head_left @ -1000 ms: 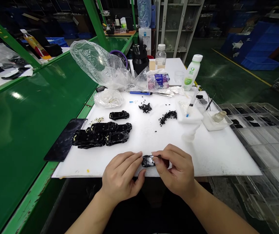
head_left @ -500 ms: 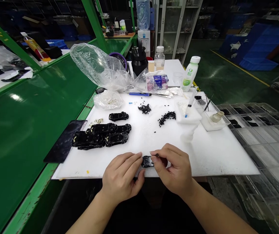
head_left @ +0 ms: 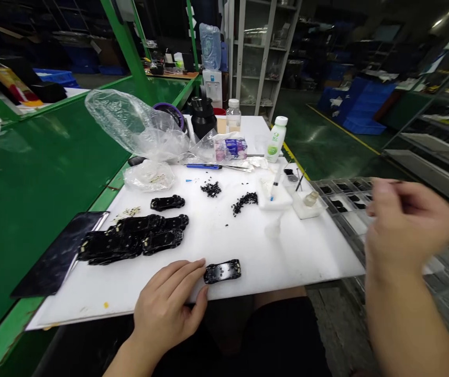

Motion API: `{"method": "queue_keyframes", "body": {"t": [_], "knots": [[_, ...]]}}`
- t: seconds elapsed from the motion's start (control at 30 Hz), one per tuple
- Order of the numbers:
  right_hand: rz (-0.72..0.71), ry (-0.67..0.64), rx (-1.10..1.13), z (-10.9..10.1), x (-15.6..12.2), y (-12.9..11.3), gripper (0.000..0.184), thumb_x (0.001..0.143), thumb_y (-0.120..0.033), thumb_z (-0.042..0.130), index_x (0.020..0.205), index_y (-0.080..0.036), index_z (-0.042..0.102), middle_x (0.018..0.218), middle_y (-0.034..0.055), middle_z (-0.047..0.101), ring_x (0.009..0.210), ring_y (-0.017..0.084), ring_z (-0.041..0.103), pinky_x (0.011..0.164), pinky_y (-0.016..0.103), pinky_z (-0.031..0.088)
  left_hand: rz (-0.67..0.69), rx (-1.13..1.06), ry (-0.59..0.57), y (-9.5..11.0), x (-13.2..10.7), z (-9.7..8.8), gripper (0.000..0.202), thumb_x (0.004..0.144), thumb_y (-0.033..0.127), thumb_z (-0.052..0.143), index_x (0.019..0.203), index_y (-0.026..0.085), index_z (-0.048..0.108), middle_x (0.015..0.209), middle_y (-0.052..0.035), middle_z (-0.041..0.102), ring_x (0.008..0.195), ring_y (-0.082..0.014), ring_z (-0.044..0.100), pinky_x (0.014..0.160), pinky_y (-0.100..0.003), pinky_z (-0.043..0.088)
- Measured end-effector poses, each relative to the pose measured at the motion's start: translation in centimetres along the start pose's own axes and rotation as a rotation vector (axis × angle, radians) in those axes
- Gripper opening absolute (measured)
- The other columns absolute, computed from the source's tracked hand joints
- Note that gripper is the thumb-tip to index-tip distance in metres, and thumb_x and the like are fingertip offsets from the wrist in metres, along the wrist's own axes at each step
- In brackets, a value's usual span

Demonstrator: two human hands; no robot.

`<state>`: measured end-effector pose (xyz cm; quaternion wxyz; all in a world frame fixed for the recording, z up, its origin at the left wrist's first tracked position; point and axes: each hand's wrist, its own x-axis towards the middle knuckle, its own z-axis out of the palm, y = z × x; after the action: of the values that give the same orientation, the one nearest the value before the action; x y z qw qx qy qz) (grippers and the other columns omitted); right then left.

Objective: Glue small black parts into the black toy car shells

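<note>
A small black toy-car body lies near the front edge of the white board. My left hand rests on that edge, its fingertips touching the car's left end, fingers loosely curled. My right hand is raised off to the right above the clear trays, smeared by motion; its fingers cannot be made out. A pile of black car bodies lies at the left of the board, with one more behind it. Two heaps of tiny black parts sit mid-board.
A dark phone lies left of the board on the green bench. Clear plastic bags, a black flask, bottles and a small dish with a syringe stand at the back. Clear compartment trays lie to the right.
My right hand let go of the black car body and swung up and to the right. The car now lies on the board by my left hand. The view shifted right.
</note>
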<state>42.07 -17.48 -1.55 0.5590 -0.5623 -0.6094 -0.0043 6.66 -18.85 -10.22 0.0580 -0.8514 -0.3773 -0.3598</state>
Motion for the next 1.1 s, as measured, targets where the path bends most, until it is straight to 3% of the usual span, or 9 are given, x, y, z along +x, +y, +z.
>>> {"method": "queue_keyframes", "body": {"t": [0.1, 0.3, 0.4, 0.47, 0.6, 0.63, 0.7, 0.8, 1.1], "knots": [[0.011, 0.067, -0.124, 0.0, 2.5, 1.5, 0.026, 0.089, -0.042, 0.056, 0.093, -0.020, 0.069, 0.071, 0.0031, 0.061, 0.062, 0.018, 0.056, 0.052, 0.030, 0.044, 0.020, 0.008, 0.003, -0.3, -0.1, 0.1, 0.035, 0.075, 0.014, 0.069, 0.110, 0.017, 0.065, 0.105, -0.0084, 0.075, 0.093, -0.0268, 0.066, 0.081, -0.043, 0.056], [0.024, 0.238, -0.280, 1.8, 2.3, 4.6, 0.022, 0.085, -0.037, 0.061, 0.080, -0.018, 0.069, 0.066, 0.0006, 0.058, 0.061, 0.016, 0.053, 0.057, 0.030, 0.042, 0.013, -0.006, 0.017, 0.1, -0.1, 0.0, 0.038, 0.075, 0.011, 0.069, 0.112, 0.016, 0.064, 0.105, -0.0102, 0.074, 0.094, -0.0266, 0.066, 0.082, -0.043, 0.057], [0.046, 0.143, -0.344, 2.3, 2.4, 6.1, 0.019, 0.083, -0.035, 0.064, 0.081, -0.018, 0.071, 0.067, -0.0001, 0.059, 0.060, 0.014, 0.052, 0.058, 0.029, 0.041, -0.019, -0.027, 0.030, 0.3, -0.2, -0.1, 0.038, 0.075, 0.010, 0.068, 0.112, 0.015, 0.064, 0.107, -0.0112, 0.074, 0.095, -0.0263, 0.066, 0.083, -0.043, 0.057], [0.069, 0.090, -0.379, 2.2, 1.9, 5.8, 0.021, 0.078, -0.035, 0.070, 0.091, -0.019, 0.073, 0.069, -0.0004, 0.058, 0.060, 0.014, 0.052, 0.061, 0.029, 0.042, -0.027, -0.035, 0.024, 0.4, -0.3, -0.1, 0.038, 0.074, 0.011, 0.068, 0.112, 0.016, 0.064, 0.108, -0.0113, 0.073, 0.096, -0.0266, 0.066, 0.084, -0.044, 0.057], [-0.054, 0.270, -0.326, 2.6, -1.7, 0.8, 0.023, 0.081, -0.027, 0.068, 0.104, -0.021, 0.068, 0.073, -0.0003, 0.051, 0.065, 0.015, 0.049, 0.062, 0.031, 0.042, -0.023, -0.038, 0.000, 0.4, -0.3, -0.1, 0.040, 0.073, 0.010, 0.069, 0.112, 0.016, 0.065, 0.107, -0.0103, 0.074, 0.097, -0.0267, 0.065, 0.083, -0.043, 0.057], [-0.162, 0.155, -0.203, 3.1, -3.1, -0.9, 0.021, 0.082, -0.023, 0.067, 0.103, -0.022, 0.066, 0.074, 0.0001, 0.054, 0.065, 0.015, 0.050, 0.061, 0.031, 0.043, -0.021, -0.038, 0.000, 0.4, -0.3, -0.1, 0.040, 0.073, 0.010, 0.070, 0.113, 0.016, 0.065, 0.106, -0.0101, 0.074, 0.097, -0.0266, 0.065, 0.083, -0.043, 0.057], [-0.311, -0.331, -0.008, 4.7, -5.7, -4.0, 0.026, 0.082, -0.018, 0.066, 0.107, -0.019, 0.063, 0.091, 0.0064, 0.060, 0.085, 0.021, 0.057, 0.073, 0.037, 0.051, -0.018, -0.040, -0.005, 0.4, -0.2, 0.0, 0.041, 0.073, 0.010, 0.070, 0.113, 0.015, 0.065, 0.106, -0.0104, 0.074, 0.096, -0.0266, 0.065, 0.083, -0.043, 0.057], [-0.345, -0.636, 0.038, 7.5, -8.5, -6.5, 0.027, 0.085, -0.018, 0.062, 0.112, -0.017, 0.063, 0.117, 0.0124, 0.059, 0.111, 0.028, 0.049, 0.094, 0.047, 0.048, -0.009, -0.035, -0.019, 0.5, 0.0, -0.1, 0.040, 0.072, 0.010, 0.070, 0.112, 0.014, 0.065, 0.106, -0.0107, 0.074, 0.096, -0.0265, 0.064, 0.082, -0.043, 0.057], [-0.275, -0.754, -0.014, 9.6, -9.7, -5.8, 0.019, 0.091, -0.018, 0.056, 0.105, -0.020, 0.068, 0.116, 0.0063, 0.063, 0.108, 0.024, 0.049, 0.093, 0.043, 0.049, 0.043, 0.008, -0.104, 0.4, 0.3, -0.3, 0.035, 0.074, 0.012, 0.070, 0.108, 0.015, 0.065, 0.107, -0.0110, 0.074, 0.094, -0.0271, 0.064, 0.081, -0.043, 0.057]]}}
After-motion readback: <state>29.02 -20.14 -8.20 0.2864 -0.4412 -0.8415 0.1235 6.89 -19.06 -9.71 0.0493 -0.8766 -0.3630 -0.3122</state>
